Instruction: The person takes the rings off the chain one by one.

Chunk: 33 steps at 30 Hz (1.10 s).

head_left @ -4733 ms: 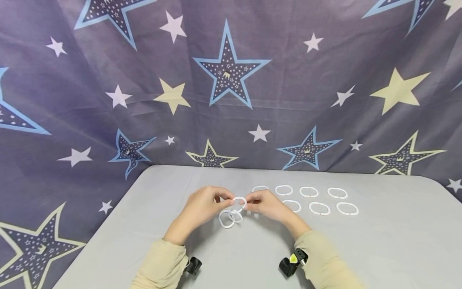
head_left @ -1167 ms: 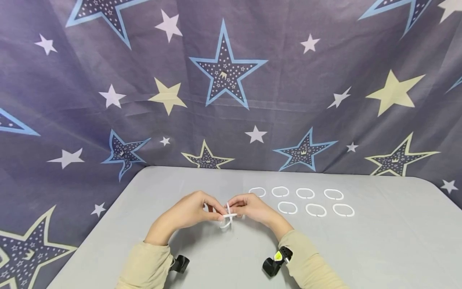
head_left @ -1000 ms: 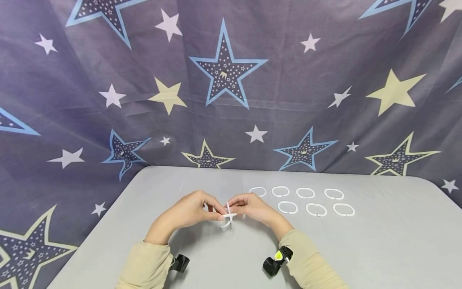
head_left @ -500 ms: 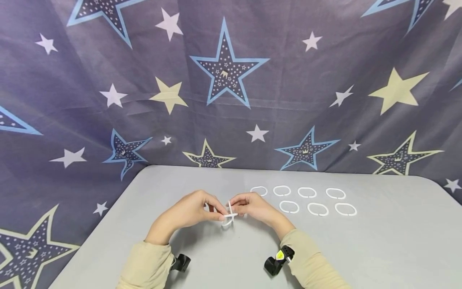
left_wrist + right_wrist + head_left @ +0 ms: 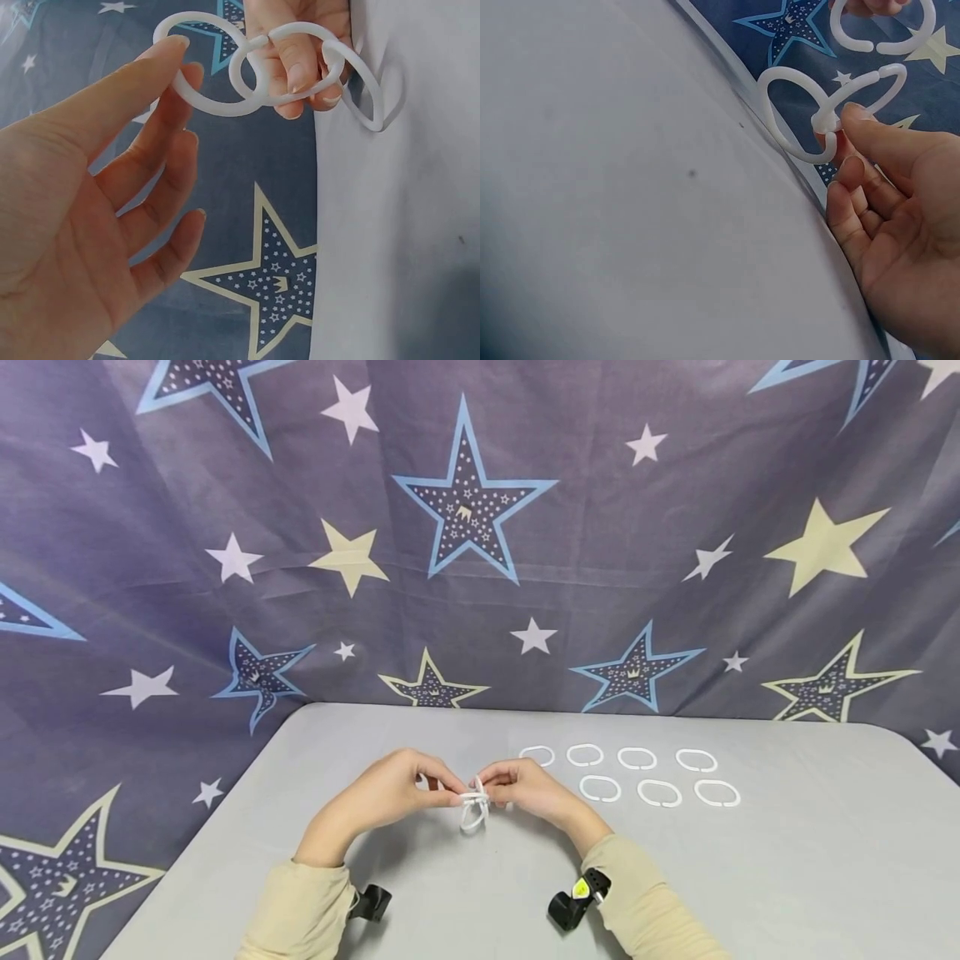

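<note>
My left hand (image 5: 386,797) pinches a white plastic ring link (image 5: 219,113) between thumb and forefinger, its other fingers loosely bent. Opposite it, my right hand (image 5: 534,793) pinches a second white link (image 5: 894,91) of the same kind, which has a small gap in its loop. A third link (image 5: 769,112) hangs from that second one, looped through it. Over the table the two pinched links are close together, and they overlap in the left wrist view. In the right wrist view, the left hand's link (image 5: 838,30) shows its gap facing the right hand's link.
Several more white links, such as the near-right link (image 5: 717,805), lie in two rows on the grey table (image 5: 810,860), right of and behind the hands. A star-patterned cloth (image 5: 600,568) stands behind the table. Black cameras (image 5: 372,903) are strapped at both wrists.
Both hands have shifted a little left since the oldest frame. In the last half second the left hand has risen slightly, tilting its link from edge-on, and the hanging link shows more.
</note>
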Available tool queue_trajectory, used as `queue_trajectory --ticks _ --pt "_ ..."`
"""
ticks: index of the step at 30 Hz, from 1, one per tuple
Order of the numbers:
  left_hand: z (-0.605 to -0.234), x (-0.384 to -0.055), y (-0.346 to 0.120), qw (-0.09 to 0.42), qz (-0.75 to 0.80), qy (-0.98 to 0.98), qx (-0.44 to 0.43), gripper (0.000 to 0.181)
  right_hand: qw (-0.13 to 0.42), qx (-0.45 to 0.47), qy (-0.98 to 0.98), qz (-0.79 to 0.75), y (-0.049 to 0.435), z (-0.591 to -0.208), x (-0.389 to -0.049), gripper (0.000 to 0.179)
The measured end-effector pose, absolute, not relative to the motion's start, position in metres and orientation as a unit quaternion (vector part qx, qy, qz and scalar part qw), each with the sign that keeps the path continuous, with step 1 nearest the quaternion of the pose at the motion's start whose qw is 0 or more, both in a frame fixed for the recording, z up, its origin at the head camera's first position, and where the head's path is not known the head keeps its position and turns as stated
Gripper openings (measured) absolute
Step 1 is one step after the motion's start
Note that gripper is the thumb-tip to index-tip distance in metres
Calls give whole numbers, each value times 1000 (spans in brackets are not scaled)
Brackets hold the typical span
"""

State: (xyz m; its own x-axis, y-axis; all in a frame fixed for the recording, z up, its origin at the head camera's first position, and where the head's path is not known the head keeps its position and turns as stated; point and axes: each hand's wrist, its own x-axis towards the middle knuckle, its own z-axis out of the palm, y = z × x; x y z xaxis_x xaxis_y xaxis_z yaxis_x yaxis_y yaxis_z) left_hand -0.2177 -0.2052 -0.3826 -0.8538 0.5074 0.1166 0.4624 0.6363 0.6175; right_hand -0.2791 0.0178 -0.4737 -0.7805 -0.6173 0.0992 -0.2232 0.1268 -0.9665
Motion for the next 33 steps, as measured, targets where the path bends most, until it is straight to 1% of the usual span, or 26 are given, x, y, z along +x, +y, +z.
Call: queue_trajectory --ticks 7,16,21,27,33 --pt "-378 -218 -204 -6 325 910 256 9 165 -288 724 -605 19 -475 -280 25" --pt "-377 -218 -200 -38 312 921 228 10 162 -279 730 -602 20 -476 -280 23" --pt "-380 -220 -196 -62 297 932 197 12 162 -282 729 -603 21 -476 -280 22" --pt "-381 -220 -192 -90 287 943 141 12 163 -292 728 -598 22 -475 -281 22" --pt "-380 -218 -193 -108 282 947 106 14 169 -305 725 -594 19 -473 -279 21"
